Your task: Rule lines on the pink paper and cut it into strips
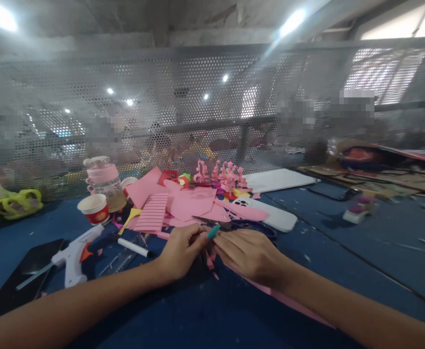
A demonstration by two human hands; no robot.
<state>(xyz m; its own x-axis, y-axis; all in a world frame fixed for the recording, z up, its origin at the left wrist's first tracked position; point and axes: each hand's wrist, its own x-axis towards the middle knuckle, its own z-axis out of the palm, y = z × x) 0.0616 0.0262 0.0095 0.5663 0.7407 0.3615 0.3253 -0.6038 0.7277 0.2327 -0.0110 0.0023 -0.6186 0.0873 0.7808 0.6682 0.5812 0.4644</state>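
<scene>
A person is sitting at a blue bench point(343, 232) strewn with craft paper, both bare forearms reaching in from the near edge and meeting at the middle. The left hand point(179, 252) and right hand point(249, 253) are coming together over a small teal stick point(213, 231), perhaps a pen or tool tip. The stick is lying just beyond the fingertips, its long axis slanting from near-left to far-right. The left hand's fingers are closing around its lower end in a pinch. The right hand's fingers are curled, resting palm-down just to the right; whether they are gripping anything cannot be told. Both hands are about equally near the stick, the left one touching it.

Under the right wrist a strip of pink paper point(288, 300) is running toward the near right. Just beyond the hands, dark scissors point(212, 222) are lying on a heap of pink paper sheets point(187, 203), one of them cut into fine parallel slits. A white phone point(270, 215) is lying to the right of the heap. Farther back, small pink paper cut-outs point(221, 175) are standing upright.

To the left, a white glue gun point(73, 257) and a marker point(132, 246) are lying on the bench, with a red paper cup point(94, 208) and a clear bottle point(105, 184) behind them. A perforated metal screen point(198, 97) is closing off the far side.
</scene>
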